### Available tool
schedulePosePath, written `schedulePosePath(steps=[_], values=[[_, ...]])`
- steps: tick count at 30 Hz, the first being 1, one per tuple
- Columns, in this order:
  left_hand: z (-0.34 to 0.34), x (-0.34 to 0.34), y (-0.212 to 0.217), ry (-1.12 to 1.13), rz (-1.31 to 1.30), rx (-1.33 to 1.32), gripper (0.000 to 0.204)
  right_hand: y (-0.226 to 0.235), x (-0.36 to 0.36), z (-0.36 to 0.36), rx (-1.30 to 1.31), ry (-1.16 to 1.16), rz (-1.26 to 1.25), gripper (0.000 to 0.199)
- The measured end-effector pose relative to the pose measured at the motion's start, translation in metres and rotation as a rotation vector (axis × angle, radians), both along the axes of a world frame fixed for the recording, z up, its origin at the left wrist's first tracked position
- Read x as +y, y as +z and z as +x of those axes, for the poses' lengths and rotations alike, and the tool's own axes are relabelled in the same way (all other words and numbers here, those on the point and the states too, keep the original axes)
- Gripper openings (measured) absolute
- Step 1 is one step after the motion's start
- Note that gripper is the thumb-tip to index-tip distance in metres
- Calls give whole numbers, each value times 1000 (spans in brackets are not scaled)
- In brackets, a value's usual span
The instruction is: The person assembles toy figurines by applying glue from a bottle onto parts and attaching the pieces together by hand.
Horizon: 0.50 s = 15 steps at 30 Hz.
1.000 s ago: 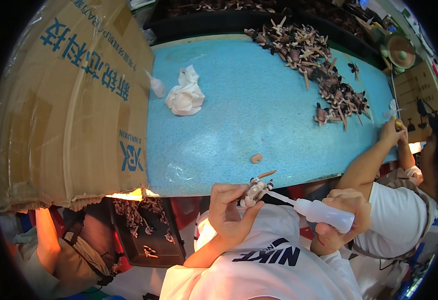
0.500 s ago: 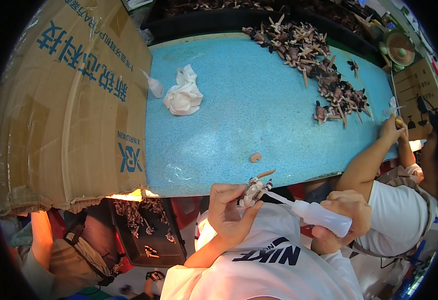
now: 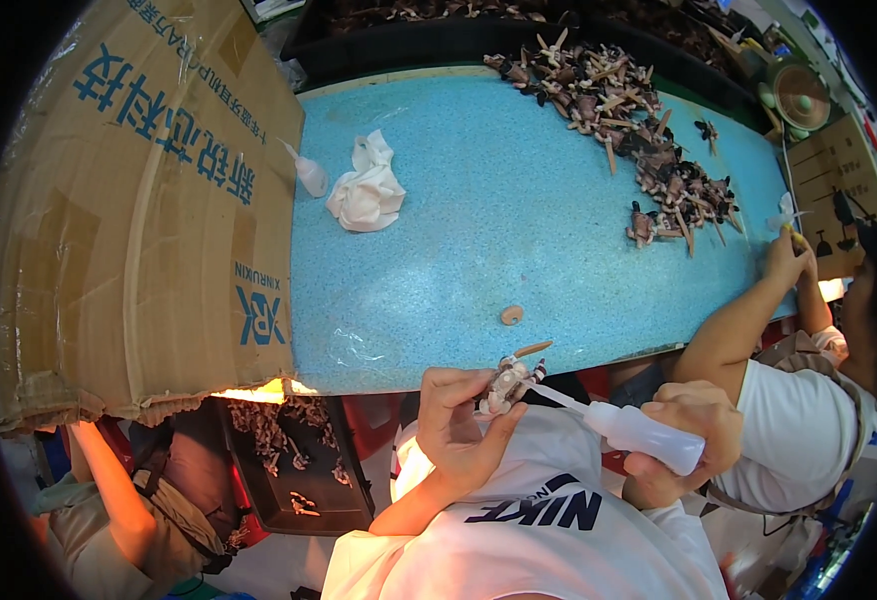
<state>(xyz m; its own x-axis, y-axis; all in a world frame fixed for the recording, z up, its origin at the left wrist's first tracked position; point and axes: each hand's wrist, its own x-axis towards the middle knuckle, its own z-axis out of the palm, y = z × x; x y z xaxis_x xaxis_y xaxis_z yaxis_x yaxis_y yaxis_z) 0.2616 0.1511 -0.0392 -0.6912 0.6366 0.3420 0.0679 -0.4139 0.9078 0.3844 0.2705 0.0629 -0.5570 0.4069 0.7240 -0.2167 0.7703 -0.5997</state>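
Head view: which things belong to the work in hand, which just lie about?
In the work:
small whitish-brown figure, in the left hand
translucent white squeeze bottle, in the right hand, pointed at the figure
probably, the heap of brown pieces

Apparently lying about:
crumpled white tissue
small white pointed bottle
large brown cardboard box
small round tan piece, purpose unclear

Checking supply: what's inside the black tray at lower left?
Small brown pieces are heaped toward the far end of the tray, with a few apart nearer the camera. The table and carton cover its far edge; anything there can't be seen.
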Motion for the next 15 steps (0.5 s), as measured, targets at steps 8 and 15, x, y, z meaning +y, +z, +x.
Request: schedulePosePath(steps=[8,15], values=[[-1,1,3,7,14,-5,43,-5,1,2,91,-8,-30,37],[2,0,-1,-15,23,-79,43,-3,2,3,6,-5,6,37]])
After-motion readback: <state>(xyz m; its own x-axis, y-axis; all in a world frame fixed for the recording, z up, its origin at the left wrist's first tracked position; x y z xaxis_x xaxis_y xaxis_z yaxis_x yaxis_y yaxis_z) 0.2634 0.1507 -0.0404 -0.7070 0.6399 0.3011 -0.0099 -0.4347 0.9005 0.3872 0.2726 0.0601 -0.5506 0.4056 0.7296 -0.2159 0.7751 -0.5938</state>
